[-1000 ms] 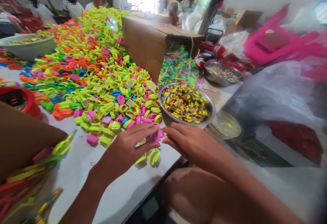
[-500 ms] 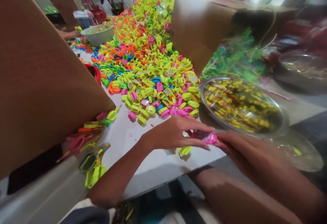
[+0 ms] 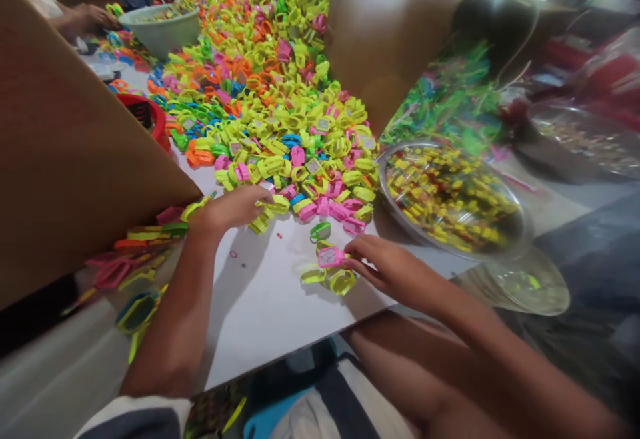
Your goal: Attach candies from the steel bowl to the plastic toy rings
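Note:
A huge heap of small plastic ring-shaped toy pieces (image 3: 280, 112) in yellow, pink, orange, green and blue covers the white table (image 3: 265, 305). My left hand (image 3: 233, 207) reaches to the heap's near edge, its fingers curled on a yellow piece (image 3: 276, 204). My right hand (image 3: 387, 267) pinches a pink piece with a small screen (image 3: 330, 256) at its fingertips, just above a few loose yellow pieces (image 3: 336, 280) near the table's front edge. A green piece (image 3: 320, 231) lies between my hands.
A metal bowl (image 3: 387, 185) of tiny yellow and red parts stands right of the heap, with a shallow dish (image 3: 530, 285) beside it. Cardboard boxes stand at left (image 3: 75, 159) and behind (image 3: 390, 45). A red basket (image 3: 150, 115), a grey bowl (image 3: 160, 29) and a co-worker's hand (image 3: 83, 19) are farther back.
My hands were together on the pink piece. Now the left hand has gone out to the heap, and the right hand holds the pink piece low over the table. The view tilted down.

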`<state>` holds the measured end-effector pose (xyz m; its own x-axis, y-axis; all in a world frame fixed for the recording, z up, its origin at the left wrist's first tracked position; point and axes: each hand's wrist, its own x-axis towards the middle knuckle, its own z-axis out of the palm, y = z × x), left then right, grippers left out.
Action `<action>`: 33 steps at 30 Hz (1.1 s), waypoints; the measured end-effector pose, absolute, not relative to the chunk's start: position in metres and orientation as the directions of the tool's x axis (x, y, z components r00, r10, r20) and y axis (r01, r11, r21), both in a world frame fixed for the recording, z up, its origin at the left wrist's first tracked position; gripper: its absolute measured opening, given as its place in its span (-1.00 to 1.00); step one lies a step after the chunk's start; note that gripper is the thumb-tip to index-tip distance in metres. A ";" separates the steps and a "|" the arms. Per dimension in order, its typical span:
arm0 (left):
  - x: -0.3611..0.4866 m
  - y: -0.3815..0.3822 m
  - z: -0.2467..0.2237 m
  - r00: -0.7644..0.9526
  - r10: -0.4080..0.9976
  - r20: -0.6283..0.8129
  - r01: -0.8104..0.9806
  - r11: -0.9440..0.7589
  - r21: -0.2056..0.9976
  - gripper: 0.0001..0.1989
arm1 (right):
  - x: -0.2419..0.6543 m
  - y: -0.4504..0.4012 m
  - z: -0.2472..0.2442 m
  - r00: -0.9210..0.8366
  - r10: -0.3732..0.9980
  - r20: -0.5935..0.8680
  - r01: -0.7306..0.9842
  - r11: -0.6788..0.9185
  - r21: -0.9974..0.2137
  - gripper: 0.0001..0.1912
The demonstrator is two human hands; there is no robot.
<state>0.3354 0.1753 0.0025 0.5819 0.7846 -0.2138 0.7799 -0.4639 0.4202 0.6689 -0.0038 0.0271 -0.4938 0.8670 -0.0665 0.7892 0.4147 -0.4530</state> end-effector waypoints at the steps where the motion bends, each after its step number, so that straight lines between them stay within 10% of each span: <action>1: 0.335 0.178 -0.004 0.580 0.782 -0.228 0.782 -0.458 0.422 -0.61 | 0.665 0.002 0.022 -0.515 0.856 -0.051 0.776 0.440 -0.453 -0.75; 10: 0.331 0.190 -0.020 0.629 0.740 -0.239 0.731 -0.458 0.505 -0.72 | 0.664 0.024 0.011 -0.541 0.841 -0.026 0.743 0.463 -0.483 -0.75; 17: 0.332 0.174 0.001 0.630 0.771 0.095 0.599 -0.559 0.573 -0.45 | 0.767 0.026 0.054 0.151 0.969 0.196 0.948 -0.086 -0.305 -0.72; 33: 0.432 0.101 0.044 0.727 0.659 0.192 0.133 -0.409 0.903 -0.69 | 0.792 0.059 0.023 0.145 0.947 -0.287 0.984 -0.168 -0.057 -0.72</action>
<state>0.4315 0.1007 0.0440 0.7274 0.6589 0.1916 0.1332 -0.4094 0.9026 0.7915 0.0593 0.0231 0.1451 0.9468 -0.2874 0.9841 -0.1680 -0.0569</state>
